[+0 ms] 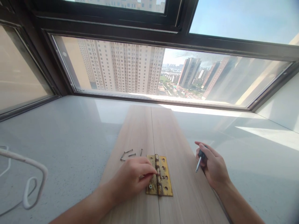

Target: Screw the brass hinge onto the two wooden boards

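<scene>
A worn brass hinge (168,186) lies open across the seam between two light wooden boards (142,130). Its right leaf shows bare holes, and a screw head (150,186) sits in the lower left leaf. My left hand (136,174) is over the left leaf, thumb and fingertips pinched near the knuckle of the hinge; anything between them is too small to make out. Several loose screws (132,155) lie on the left board just beyond that hand. At the right board's edge, my right hand (212,165) holds a screwdriver (198,164), its shaft pointing down.
The boards rest on a pale speckled sill (77,143). A white bent metal rod (30,160) stands at the far left. Dark window frames (112,29) and glass border the sill at the back and left, with a white wall (280,90) at the right.
</scene>
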The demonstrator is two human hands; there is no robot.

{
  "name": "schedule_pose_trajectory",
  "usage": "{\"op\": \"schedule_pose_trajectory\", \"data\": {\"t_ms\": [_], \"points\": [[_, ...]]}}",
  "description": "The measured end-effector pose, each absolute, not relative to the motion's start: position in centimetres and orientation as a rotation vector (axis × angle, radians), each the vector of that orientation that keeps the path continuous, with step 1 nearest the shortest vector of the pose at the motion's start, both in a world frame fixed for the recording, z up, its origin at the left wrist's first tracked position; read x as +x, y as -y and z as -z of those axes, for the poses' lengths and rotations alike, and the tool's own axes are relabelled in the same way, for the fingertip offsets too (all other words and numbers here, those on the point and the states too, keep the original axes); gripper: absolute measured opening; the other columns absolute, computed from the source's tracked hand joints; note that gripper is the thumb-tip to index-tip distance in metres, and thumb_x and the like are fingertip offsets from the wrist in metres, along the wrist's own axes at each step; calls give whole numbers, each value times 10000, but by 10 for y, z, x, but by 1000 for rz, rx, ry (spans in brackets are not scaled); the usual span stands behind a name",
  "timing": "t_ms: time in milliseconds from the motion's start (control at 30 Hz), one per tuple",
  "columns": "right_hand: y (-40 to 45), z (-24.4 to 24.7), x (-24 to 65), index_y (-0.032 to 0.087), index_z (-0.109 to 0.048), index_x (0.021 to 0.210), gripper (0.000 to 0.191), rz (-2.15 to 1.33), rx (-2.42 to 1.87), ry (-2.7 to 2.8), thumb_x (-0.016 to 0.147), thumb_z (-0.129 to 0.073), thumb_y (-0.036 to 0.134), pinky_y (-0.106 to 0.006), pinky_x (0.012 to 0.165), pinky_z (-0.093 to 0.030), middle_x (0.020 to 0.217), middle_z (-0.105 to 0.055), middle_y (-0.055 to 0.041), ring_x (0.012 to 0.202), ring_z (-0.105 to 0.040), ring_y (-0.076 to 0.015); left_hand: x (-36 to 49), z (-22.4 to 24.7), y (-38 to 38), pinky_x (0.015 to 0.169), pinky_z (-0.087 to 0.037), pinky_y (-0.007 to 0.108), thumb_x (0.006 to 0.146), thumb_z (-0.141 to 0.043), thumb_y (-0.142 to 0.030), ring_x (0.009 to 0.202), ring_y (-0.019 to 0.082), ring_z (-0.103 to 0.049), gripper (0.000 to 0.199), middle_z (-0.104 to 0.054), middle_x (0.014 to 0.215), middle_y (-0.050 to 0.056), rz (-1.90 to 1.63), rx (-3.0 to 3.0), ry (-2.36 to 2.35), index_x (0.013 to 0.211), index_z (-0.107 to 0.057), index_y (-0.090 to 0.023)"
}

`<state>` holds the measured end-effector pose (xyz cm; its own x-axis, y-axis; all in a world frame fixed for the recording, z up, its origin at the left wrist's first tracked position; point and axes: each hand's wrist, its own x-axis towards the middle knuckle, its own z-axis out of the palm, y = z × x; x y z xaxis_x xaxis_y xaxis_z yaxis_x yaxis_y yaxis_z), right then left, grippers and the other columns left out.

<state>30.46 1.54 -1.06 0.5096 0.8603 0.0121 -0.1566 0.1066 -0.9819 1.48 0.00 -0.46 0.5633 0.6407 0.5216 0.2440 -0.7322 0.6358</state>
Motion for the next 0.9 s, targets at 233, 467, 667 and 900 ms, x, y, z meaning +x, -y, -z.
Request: {"op": "schedule_pose_trajectory", "data": {"t_ms": [233, 467, 667, 900], "points": [[-5, -47, 267, 189, -683, 1011, 385, -935, -1125, 942, 745, -770, 454, -233, 429, -398, 708, -573, -1, 549, -516, -137, 15, 3, -1, 710, -494, 264, 769, -607, -34, 767, 178, -649, 180, -728, 815, 50, -925, 2265, -784, 820, -719, -166], [-5, -109, 206, 215, -671, 1015, 215, -912, -1056, 1524, 894, -642, 390, -231, 480, -473, 672, -564, 17, 555, -532, -125, 13, 3, -3, 690, -474, 255, 770, -620, -29, 720, 172, -641, 178, -736, 793, 50, -945, 2231, -812, 828, -727, -159], [-4, -107, 200, 219, -667, 1003, 185, -845, -1088, 1623, 909, -614, 370, -209, 472, -481, 621, -541, 36, 526, -528, -110, 13, 6, -4, 710, -471, 260, 799, -606, -50, 746, 180, -641, 164, -741, 808, 54, -955, 2269, -736, 840, -721, -160], [-6, -93, 200, 227, -645, 1049, 221, -792, -1128, 1749, 906, -608, 392, -258, 536, -472, 675, -575, 18, 598, -562, -142, 15, 5, -3, 645, -423, 230, 725, -732, -60, 662, 143, -579, 109, -667, 711, 12, -901, 2242, -893, 760, -684, -151]]}}
